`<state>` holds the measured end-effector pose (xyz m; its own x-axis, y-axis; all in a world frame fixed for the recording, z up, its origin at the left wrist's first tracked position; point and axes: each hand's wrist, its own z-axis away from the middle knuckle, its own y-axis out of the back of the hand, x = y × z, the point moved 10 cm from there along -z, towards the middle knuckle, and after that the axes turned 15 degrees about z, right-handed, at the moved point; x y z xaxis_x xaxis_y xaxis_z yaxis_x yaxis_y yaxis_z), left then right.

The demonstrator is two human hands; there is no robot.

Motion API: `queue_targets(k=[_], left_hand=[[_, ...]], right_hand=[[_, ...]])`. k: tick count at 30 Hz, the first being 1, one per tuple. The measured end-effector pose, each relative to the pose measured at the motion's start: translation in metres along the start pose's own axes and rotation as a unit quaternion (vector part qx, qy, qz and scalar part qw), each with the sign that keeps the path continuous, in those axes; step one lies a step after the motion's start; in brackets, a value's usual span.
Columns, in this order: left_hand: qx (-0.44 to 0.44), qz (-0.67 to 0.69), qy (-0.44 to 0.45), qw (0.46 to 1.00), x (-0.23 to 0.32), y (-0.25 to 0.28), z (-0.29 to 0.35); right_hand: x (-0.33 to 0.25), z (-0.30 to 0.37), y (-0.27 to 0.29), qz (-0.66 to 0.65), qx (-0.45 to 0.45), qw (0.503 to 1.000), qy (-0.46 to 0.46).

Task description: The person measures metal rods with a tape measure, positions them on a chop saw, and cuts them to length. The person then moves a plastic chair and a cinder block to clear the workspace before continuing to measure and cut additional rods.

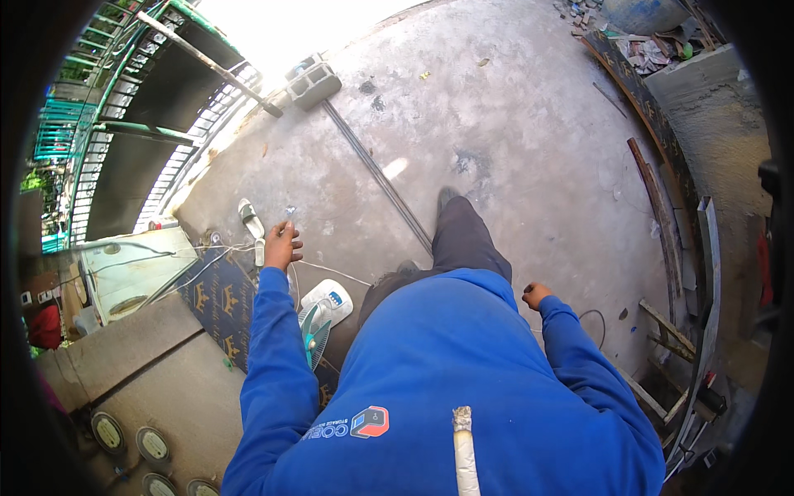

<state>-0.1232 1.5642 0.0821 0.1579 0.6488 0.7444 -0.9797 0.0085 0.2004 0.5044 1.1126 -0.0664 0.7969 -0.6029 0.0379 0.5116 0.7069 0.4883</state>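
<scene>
My left hand [281,245] hangs out to the left over the floor with its fingers apart, and I see nothing in it. It is nearest to a white slipper [250,218] and some thin white cable [335,270]. At my right side, my right hand [536,295] is curled closed beside my leg, with nothing visible in it. Long thin metal bars [372,168] run along the floor from a hollow concrete block [314,85] to near my feet. A small electric fan [317,331] with a white base and teal blades lies left of my body. A cigarette [466,450] with an ash tip shows low in front.
A green metal gate [99,165] stands at the left. Dark boards with gold crown prints [217,302] lie beside a concrete ledge [178,364]. Along the right wall [711,107] lean long planks [653,215] and a metal channel [709,273]. Rubble sits at the far right.
</scene>
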Motion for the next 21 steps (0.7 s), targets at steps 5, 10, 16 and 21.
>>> queue_targets(k=[5,10,16,21], left_hand=[[-0.007,-0.069,0.130,0.989,-0.081,-0.035,-0.056],[-0.101,-0.342,0.248,0.901,-0.179,-0.073,-0.017],[0.045,0.040,0.403,0.913,-0.152,-0.186,-0.029],[0.161,0.099,0.281,0.941,-0.052,-0.270,-0.198]], right_hand=[[-0.046,-0.091,0.150,0.055,-0.024,0.998,0.013],[-0.163,-0.190,0.428,0.270,0.015,0.962,0.046],[-0.467,-0.235,0.711,0.534,0.176,0.779,0.278],[-0.656,-0.291,0.799,0.542,0.190,0.718,0.393]])
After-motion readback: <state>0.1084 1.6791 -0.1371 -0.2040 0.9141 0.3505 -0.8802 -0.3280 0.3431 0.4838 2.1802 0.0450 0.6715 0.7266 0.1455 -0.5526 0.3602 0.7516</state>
